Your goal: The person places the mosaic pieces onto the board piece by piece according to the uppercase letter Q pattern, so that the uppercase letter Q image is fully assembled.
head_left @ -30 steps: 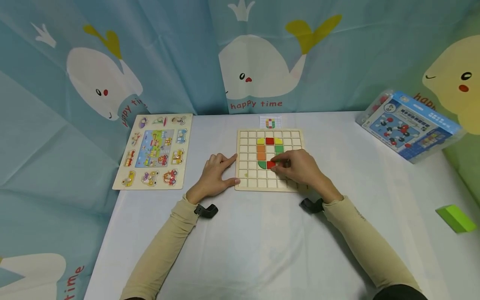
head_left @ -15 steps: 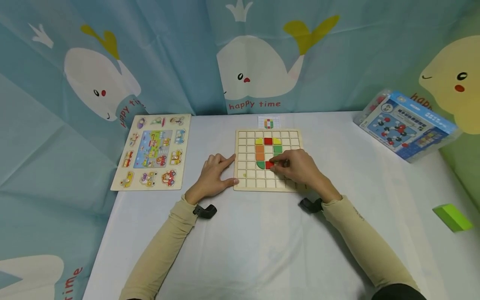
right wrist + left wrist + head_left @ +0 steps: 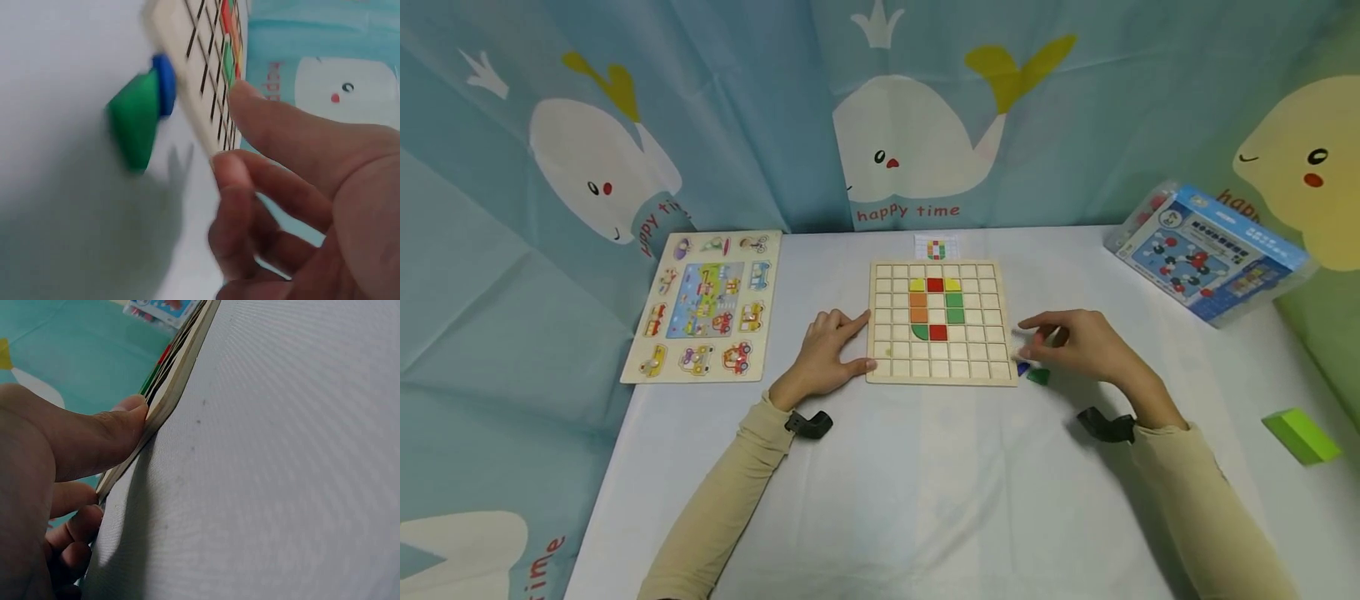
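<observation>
A wooden grid board [image 3: 940, 371] lies mid-table. Set in its cells are a red square [image 3: 937, 333] beside a green rounded piece [image 3: 919, 332], orange squares [image 3: 918, 307], green squares [image 3: 954, 307], and red and yellow pieces higher up. My left hand [image 3: 825, 354] touches the board's left edge with thumb and forefinger spread; in the left wrist view its thumb [image 3: 103, 434] presses the edge. Just off the board's right edge, my right hand [image 3: 1086, 343] hovers with thumb and forefinger apart, nothing between them. A loose green piece [image 3: 135, 119] and a blue piece [image 3: 164, 86] lie beneath it.
A small pattern card [image 3: 936, 248] lies behind the board. On the left is a wooden vehicle puzzle [image 3: 752, 362]. A boxed molecule set [image 3: 1210, 254] stands at the back right, with a bright green block [image 3: 1302, 436] nearer on the right. A printed curtain [image 3: 737, 125] hangs behind.
My right hand has let go of the red square, which stays in its cell, and has moved right off the board, uncovering the loose pieces. The left hand stays at the edge.
</observation>
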A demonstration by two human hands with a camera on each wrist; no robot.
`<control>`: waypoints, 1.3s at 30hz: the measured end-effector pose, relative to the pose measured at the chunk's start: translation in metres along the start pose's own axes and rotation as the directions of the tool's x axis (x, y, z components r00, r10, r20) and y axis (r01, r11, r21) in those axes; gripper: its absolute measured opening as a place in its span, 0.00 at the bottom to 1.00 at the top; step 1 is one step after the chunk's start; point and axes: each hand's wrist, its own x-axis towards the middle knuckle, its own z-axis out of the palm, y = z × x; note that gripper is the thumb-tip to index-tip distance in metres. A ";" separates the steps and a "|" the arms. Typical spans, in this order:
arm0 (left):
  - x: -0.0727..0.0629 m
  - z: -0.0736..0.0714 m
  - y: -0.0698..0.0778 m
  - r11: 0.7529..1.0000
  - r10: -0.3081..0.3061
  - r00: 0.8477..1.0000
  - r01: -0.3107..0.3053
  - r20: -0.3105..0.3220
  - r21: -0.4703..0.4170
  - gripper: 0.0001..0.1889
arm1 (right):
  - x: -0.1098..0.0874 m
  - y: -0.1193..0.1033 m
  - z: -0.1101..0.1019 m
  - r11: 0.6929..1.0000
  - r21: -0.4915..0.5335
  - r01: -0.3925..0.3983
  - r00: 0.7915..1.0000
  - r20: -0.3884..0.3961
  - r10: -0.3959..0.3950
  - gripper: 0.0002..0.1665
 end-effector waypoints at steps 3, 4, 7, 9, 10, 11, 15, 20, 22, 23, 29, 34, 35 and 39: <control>0.000 0.000 0.000 1.000 0.000 1.000 0.000 -0.001 -0.001 0.45 | -0.015 0.008 -0.004 0.999 -0.016 -0.036 0.997 0.064 0.037 0.25; -0.001 0.000 0.000 1.000 0.000 1.000 0.000 -0.002 -0.003 0.45 | -0.019 0.010 -0.004 0.999 -0.018 -0.039 0.997 0.073 0.040 0.25; -0.001 0.000 0.000 1.000 0.001 1.000 -0.001 -0.007 0.000 0.45 | -0.030 0.013 0.000 0.999 -0.005 -0.032 0.996 0.086 0.032 0.24; -0.001 0.001 0.000 1.000 0.000 1.000 0.000 -0.003 0.004 0.45 | -0.035 0.014 0.005 1.000 0.009 -0.028 0.996 0.085 0.027 0.23; -0.002 0.001 0.000 1.000 -0.002 1.000 0.002 -0.001 0.003 0.45 | -0.036 0.014 0.007 1.000 0.009 -0.025 0.996 0.083 0.025 0.21; -0.002 0.002 0.000 1.000 -0.005 1.000 0.005 0.001 0.003 0.45 | -0.037 0.014 0.010 1.000 0.009 -0.026 0.996 0.080 0.025 0.20; -0.004 0.001 0.002 1.000 -0.013 1.000 0.013 0.009 -0.009 0.45 | -0.036 0.014 0.015 1.000 -0.011 -0.028 0.997 0.065 0.029 0.16; -0.003 0.001 0.002 1.000 -0.007 1.000 0.007 0.002 -0.003 0.45 | -0.036 0.014 0.014 0.999 -0.019 -0.034 0.998 0.045 0.035 0.15; -0.002 0.001 0.002 1.000 -0.005 1.000 0.005 0.001 0.001 0.45 | -0.036 0.015 0.013 0.999 -0.016 -0.038 0.998 0.040 0.038 0.13; -0.002 0.001 0.002 1.000 -0.005 1.000 0.005 0.002 0.005 0.45 | -0.035 0.016 0.012 0.999 -0.011 -0.039 0.999 0.033 0.039 0.12; -0.001 0.000 0.002 1.000 -0.011 1.000 0.011 0.006 -0.002 0.45 | -0.027 0.018 0.007 0.998 0.070 -0.007 0.997 -0.072 0.012 0.13; -0.001 0.000 0.001 1.000 -0.011 1.000 0.011 0.007 -0.003 0.45 | -0.017 0.011 0.004 0.987 0.158 -0.038 0.995 -0.085 0.052 0.15; -0.001 0.000 0.001 1.000 -0.011 1.000 0.011 0.008 -0.005 0.45 | -0.015 0.009 0.004 0.984 0.172 -0.044 0.995 -0.082 0.059 0.14; -0.001 -0.002 0.002 1.000 -0.005 1.000 0.005 0.009 -0.010 0.45 | -0.005 0.002 0.007 0.975 0.221 -0.022 0.994 -0.100 0.045 0.13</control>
